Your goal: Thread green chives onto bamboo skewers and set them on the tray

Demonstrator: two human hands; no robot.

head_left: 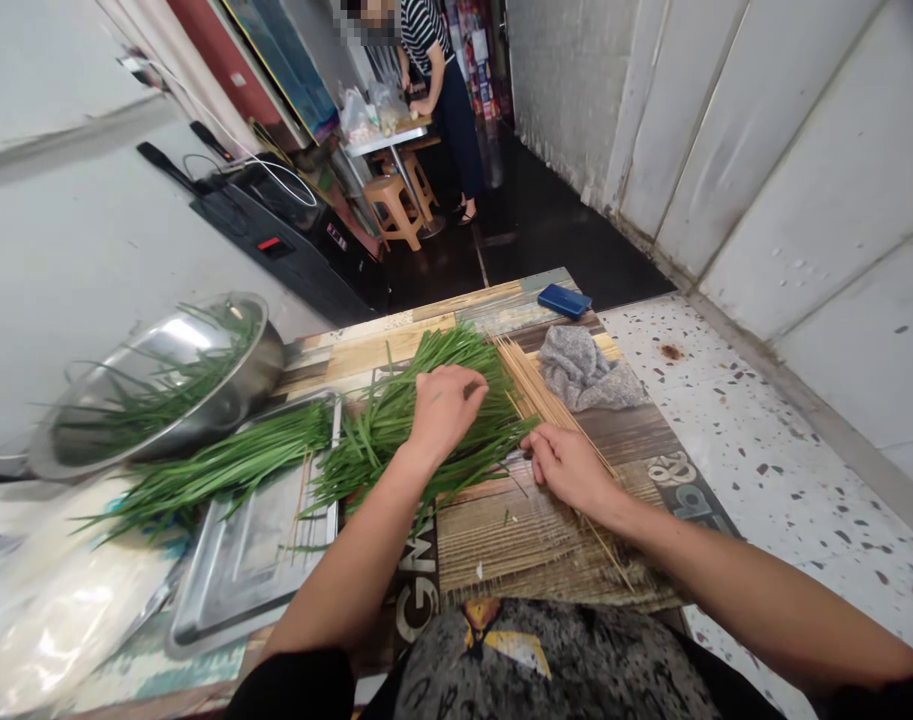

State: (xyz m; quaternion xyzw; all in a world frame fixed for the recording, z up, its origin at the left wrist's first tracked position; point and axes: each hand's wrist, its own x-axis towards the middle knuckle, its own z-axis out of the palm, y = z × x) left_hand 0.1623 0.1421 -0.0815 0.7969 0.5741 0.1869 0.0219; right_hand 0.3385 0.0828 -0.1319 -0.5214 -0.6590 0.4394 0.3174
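My left hand (447,408) is over a loose heap of green garlic chives (373,445), its fingers loosely bent with a gap between thumb and forefinger. A small green scrap sticks to its back. At the heap's right edge my right hand (572,468) is closed, with chive ends at its pinched fingertips. A thin bamboo skewer (610,555) runs under or through that hand; I cannot tell which. Beyond it lies a bundle of bamboo skewers (535,378). Left of the heap, more chives (231,460) lie across a metal tray (238,560) with a few skewers.
A steel bowl (268,350) with chives stands at the left, near clear plastic bags (43,600). A grey cloth (587,370) and a blue box (565,301) lie at the table's far right. Farther off, a person (456,120) works at a small table (381,142) beside stools (392,205).
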